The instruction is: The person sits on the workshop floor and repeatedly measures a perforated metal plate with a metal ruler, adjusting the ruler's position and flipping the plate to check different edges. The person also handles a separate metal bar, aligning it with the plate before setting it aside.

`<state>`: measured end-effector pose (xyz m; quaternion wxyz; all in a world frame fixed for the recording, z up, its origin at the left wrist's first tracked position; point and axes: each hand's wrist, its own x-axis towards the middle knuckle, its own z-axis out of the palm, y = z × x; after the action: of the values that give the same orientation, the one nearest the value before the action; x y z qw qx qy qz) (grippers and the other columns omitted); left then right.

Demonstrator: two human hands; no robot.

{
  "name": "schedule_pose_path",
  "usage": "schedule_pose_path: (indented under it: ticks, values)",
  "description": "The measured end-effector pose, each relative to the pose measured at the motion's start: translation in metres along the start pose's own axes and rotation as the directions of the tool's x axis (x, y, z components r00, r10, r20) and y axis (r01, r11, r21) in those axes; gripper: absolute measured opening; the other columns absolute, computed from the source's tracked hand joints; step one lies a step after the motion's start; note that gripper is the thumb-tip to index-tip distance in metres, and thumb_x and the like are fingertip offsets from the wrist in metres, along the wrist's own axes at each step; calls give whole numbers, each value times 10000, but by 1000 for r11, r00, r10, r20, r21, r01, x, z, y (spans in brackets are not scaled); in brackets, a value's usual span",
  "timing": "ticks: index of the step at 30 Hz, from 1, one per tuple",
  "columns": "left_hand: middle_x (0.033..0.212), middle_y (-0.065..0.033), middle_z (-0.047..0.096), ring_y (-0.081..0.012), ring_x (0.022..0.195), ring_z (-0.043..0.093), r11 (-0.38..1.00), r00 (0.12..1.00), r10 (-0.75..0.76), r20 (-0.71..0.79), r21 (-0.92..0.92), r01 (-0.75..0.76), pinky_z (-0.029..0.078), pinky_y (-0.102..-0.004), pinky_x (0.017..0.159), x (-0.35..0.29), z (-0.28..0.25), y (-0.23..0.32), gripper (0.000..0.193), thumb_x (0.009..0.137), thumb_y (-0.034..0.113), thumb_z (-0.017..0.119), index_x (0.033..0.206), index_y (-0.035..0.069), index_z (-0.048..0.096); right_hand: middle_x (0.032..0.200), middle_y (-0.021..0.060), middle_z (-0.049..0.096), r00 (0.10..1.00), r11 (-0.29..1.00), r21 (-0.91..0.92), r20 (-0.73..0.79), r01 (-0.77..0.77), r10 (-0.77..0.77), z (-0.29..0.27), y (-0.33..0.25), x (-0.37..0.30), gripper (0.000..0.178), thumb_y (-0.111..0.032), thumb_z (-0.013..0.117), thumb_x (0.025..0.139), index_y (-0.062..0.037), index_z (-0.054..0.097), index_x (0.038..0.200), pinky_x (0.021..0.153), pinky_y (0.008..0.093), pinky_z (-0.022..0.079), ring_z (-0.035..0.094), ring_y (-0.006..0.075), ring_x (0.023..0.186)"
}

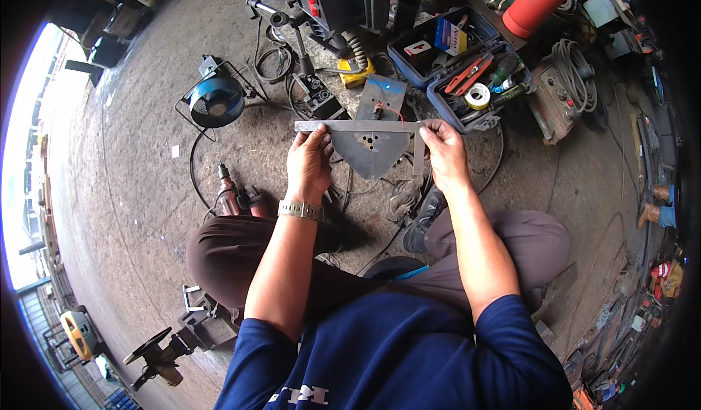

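Observation:
A steel try square (pixel 350 126) lies level in front of me, its short leg hanging down at the right end. Just below its long edge is a dark, fan-shaped metal plate (pixel 372 163) with several small drilled holes near the top. My left hand (pixel 310 163) pinches the left part of the square, thumb on its face, beside the plate's left corner. At the square's corner my right hand (pixel 444 151) grips with thumb and bent fingers. Whether fingers also bear on the plate is hidden. Behind them lies a flat grey metal sheet (pixel 381 94) with a blue smear.
An open blue toolbox (pixel 431 81) with hand tools and tape stands ahead right, near a red cylinder (pixel 537 5). A blue fan (pixel 216 102) and a red drill (pixel 228 194) are at left. Cables loop over the concrete floor. A vise-like tool (pixel 204 326) sits beside my left knee.

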<state>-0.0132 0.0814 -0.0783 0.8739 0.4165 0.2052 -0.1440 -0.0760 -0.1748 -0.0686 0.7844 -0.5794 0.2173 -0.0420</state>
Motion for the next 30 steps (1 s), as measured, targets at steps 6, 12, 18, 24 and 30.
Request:
schedule_pose_path:
  ticks: [6,12,18,24,30]
  values:
    - [1050,0,635,-137,963,567,1000,1000,12,-14,26,-12,439,-329,896,-3,14,1,239,922,111,696,1143,92,607,877,-20,616,991,991,-31,-3,131,-132,2,6,11,81,-51,624,953,5,644,1010,731,209,452,529,46,785]
    - [1037,-2,664,-116,944,580,999,998,50,34,-17,-50,469,-311,868,6,14,-5,282,918,108,709,1188,61,643,866,-21,612,989,989,-21,-18,149,-150,2,5,14,83,-58,620,959,9,643,1002,711,207,454,530,45,764]
    - [1100,-40,681,-145,994,608,995,991,100,86,-37,-98,471,-309,920,7,12,-11,249,942,101,677,1181,39,642,872,-14,618,990,990,-5,-25,141,-141,2,4,14,90,-63,619,961,12,643,1003,705,209,460,541,46,764]
    - [1106,-59,688,-155,1005,618,991,987,135,92,3,-136,468,-312,940,7,12,-12,221,960,112,656,1162,23,640,876,-11,627,993,993,22,-22,115,-115,4,2,12,95,-70,630,956,8,650,1006,716,210,464,551,47,776]
    - [1098,-68,687,-161,1011,619,990,986,138,92,14,-140,465,-317,945,6,13,-13,222,965,113,650,1164,16,635,881,-9,633,994,994,17,-13,112,-112,1,7,14,106,-77,635,954,10,653,1012,722,216,471,556,52,780]
